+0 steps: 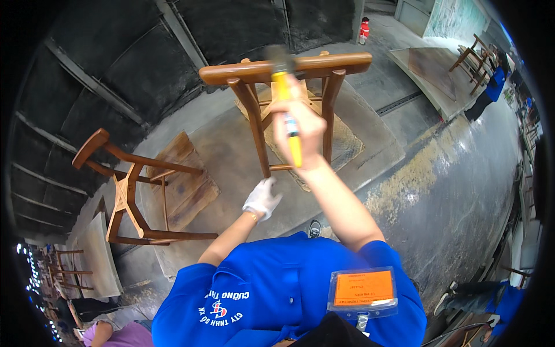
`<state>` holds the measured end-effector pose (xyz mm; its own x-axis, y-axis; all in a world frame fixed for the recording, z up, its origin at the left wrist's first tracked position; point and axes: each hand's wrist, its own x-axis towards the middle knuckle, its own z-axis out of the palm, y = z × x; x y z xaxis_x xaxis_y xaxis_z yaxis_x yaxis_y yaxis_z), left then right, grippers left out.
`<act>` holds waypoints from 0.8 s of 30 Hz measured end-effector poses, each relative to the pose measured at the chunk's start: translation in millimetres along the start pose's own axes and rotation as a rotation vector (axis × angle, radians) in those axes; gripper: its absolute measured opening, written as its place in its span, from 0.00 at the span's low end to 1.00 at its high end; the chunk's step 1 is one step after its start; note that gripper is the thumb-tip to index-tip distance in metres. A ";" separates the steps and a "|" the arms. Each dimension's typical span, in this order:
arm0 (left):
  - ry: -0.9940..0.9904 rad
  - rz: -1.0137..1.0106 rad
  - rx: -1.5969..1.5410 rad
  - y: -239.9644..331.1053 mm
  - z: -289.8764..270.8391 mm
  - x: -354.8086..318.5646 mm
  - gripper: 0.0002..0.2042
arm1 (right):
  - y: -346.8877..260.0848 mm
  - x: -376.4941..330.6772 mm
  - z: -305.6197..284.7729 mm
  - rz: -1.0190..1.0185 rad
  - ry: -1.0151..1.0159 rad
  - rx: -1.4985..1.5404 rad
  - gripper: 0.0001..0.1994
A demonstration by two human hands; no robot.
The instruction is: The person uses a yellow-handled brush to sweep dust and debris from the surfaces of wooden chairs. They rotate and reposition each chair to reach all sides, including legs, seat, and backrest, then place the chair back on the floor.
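My right hand (300,130), bare, is closed round the yellow handle of a brush (280,87), whose dark head is blurred by motion. The head is over the curved top rail (231,72) of a brown wooden chair (329,107) that stands upright in front of me. Whether the bristles touch the rail I cannot tell. My left hand (263,199) wears a white glove and holds nothing, its fingers apart. It hovers low beside the foot of the chair's near left leg. The chair's woven-looking seat area is partly hidden behind my right hand.
A second wooden chair (124,194) with light crossed slats lies tilted at left, near a wooden board (184,182). Dark wall panels (104,75) rise behind. At far right, a person in blue (495,84) stands by another chair (474,61). A red object (364,29) stands at the back.
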<state>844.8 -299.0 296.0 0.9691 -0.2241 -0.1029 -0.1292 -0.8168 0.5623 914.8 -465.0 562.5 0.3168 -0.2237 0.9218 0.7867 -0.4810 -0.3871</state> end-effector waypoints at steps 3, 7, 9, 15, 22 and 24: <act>-0.311 -0.395 0.111 -82.3 14.7 -63.3 0.24 | -5.6 -8.2 25.1 0.080 -0.247 0.288 0.11; -0.614 -0.768 0.170 -176.5 11.0 -167.1 0.23 | 31.6 5.1 -32.9 0.355 0.031 0.430 0.07; -0.699 -0.893 0.187 -203.6 5.6 -210.6 0.23 | 49.9 6.0 -80.8 0.337 0.206 0.159 0.06; -0.754 -1.039 0.181 -205.8 -9.0 -253.2 0.24 | 125.1 -44.1 -119.9 0.681 0.632 1.127 0.09; -0.170 -0.837 -0.443 -149.8 -19.3 -106.7 0.27 | 182.6 -210.1 -130.6 1.411 0.790 0.363 0.10; 0.060 -0.576 -0.558 -113.4 -50.0 -23.0 0.21 | 181.6 -235.8 -170.0 1.448 0.699 0.355 0.10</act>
<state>847.7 -174.7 275.6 0.8633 0.1930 -0.4664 0.5030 -0.4060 0.7630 892.9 -643.7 270.8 0.6430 -0.6492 -0.4063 0.1731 0.6400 -0.7487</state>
